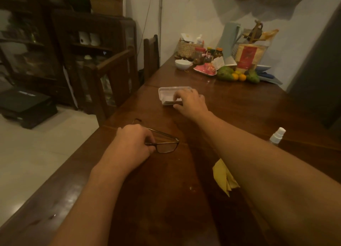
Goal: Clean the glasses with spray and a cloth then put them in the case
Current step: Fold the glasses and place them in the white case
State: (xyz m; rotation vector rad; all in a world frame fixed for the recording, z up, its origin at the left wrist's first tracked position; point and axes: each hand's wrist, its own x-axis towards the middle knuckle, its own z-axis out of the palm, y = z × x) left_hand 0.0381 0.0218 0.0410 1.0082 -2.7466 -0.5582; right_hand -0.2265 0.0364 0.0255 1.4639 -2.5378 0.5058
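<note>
Worktop point(166, 199): dark wood.
Left hand point(132, 146): fingers clenched on the glasses point(166, 147) (resting on the worktop).
Right hand point(190, 102): fingers grasping the open case point(166, 93), farther back.
Cloth point(223, 175), spray bottle point(276, 136): beside right forearm.

left hand point(132, 144) | fingers point(149, 135) curled, gripping; right hand point(191, 102) | fingers apparently pinching

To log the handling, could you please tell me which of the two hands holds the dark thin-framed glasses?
The left hand, nearer the camera, holds the dark thin-framed glasses; the right hand instead grips the open white rectangular case.
</note>
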